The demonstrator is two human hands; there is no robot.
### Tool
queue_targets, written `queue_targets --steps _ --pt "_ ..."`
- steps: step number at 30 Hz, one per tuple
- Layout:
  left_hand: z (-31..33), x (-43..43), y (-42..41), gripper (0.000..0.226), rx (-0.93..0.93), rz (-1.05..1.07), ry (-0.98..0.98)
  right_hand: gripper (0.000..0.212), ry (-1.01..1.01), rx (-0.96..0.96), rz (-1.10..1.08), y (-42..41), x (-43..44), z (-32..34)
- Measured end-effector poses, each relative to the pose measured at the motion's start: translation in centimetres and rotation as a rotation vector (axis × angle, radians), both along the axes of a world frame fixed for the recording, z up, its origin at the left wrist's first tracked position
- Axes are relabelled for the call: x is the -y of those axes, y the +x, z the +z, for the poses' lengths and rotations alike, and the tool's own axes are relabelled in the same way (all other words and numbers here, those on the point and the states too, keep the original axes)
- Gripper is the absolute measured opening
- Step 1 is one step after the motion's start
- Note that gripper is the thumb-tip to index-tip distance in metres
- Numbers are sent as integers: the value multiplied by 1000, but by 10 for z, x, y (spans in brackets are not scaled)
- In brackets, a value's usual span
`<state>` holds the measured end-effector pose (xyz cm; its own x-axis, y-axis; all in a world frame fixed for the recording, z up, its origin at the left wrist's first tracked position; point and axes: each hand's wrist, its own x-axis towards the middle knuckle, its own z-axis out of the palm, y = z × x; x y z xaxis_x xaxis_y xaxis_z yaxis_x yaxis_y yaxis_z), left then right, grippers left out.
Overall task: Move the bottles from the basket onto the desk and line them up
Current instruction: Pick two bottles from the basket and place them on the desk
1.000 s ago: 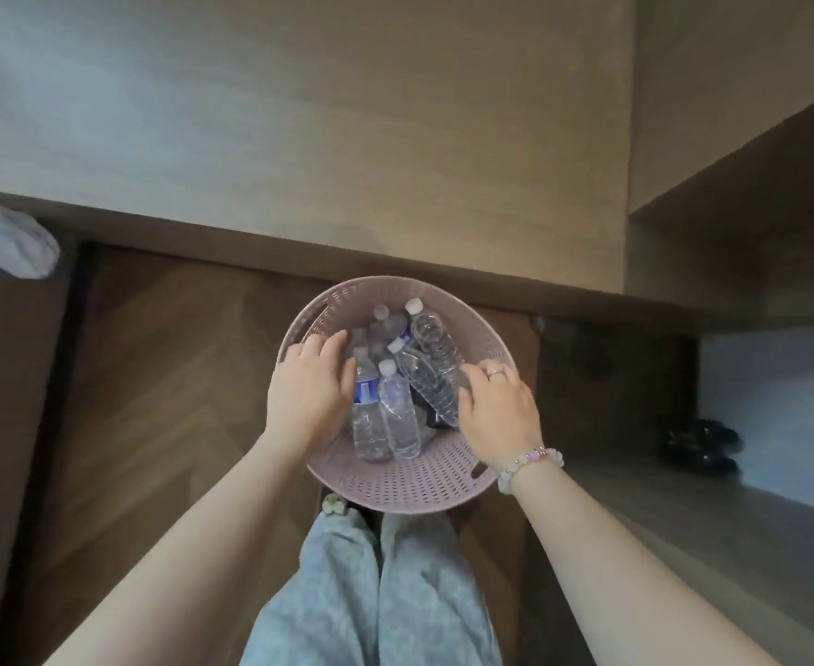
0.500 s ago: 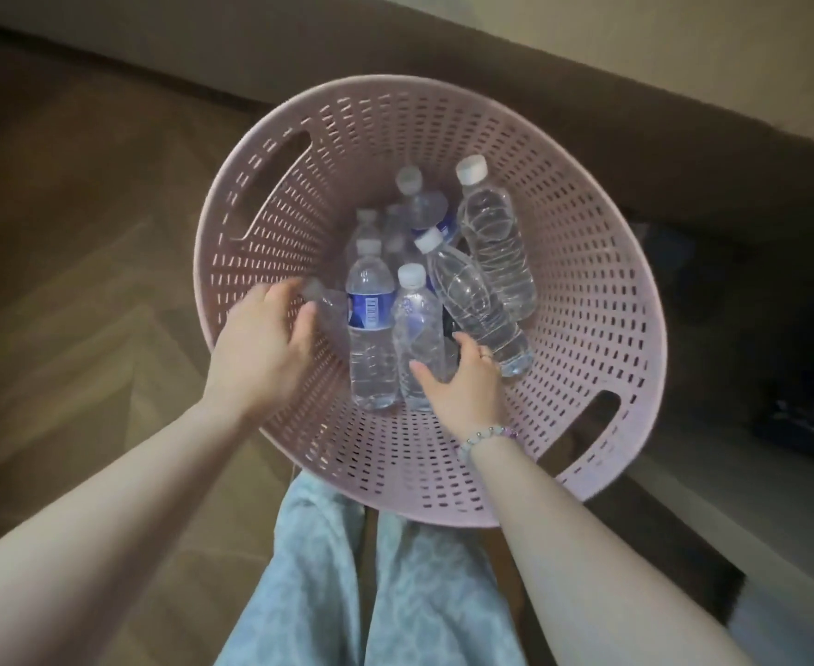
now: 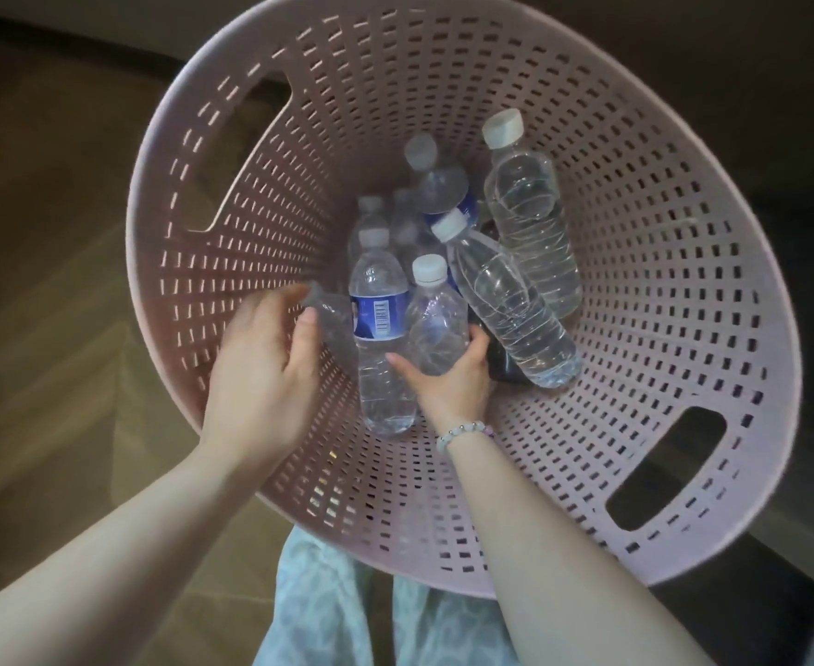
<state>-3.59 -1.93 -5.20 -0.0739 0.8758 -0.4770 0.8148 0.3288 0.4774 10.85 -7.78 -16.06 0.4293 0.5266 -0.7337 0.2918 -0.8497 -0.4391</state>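
A pink perforated basket [image 3: 659, 290] fills the head view and holds several clear plastic water bottles with white caps. My right hand [image 3: 453, 377] grips the base of a small unlabelled bottle [image 3: 433, 324] in the middle of the pile. My left hand [image 3: 265, 367] is inside the basket's left wall, its fingers curled round a clear bottle [image 3: 330, 314] that lies partly hidden behind a blue-labelled bottle [image 3: 378, 338]. Two larger clear bottles [image 3: 510, 300] [image 3: 530, 218] lean to the right. More bottles lie deeper, half hidden.
The basket stands on a dark wooden floor [image 3: 49, 290] just in front of my legs in light patterned trousers [image 3: 313, 612]. The basket has two cut-out handles [image 3: 669, 468]. A dark ledge runs along the top of the view.
The view has closed in on the basket. My right hand has wrapped round the small bottle's base. My left hand has reached further in and curled onto the clear bottle at the left.
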Motion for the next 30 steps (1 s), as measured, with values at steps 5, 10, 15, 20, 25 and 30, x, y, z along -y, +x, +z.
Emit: queue_targets --steps 5,10,15,20,25,30 --pt "-3 4 7 35 37 -11 -29 98 35 -27 -16 8 -2 -6" --pt "-2 8 5 34 34 -47 -87 89 37 22 25 11 -1 3" --pt "2 4 6 36 24 -9 -133 86 -2 44 61 20 -4 25" --pt "-10 4 16 39 28 141 -221 81 -28 42 40 33 -4 49" --pt "-42 19 39 66 113 470 -377 63 29 51 48 53 -9 78" --pt "-63 25 71 83 132 624 -303 61 61 55 59 69 -14 90"
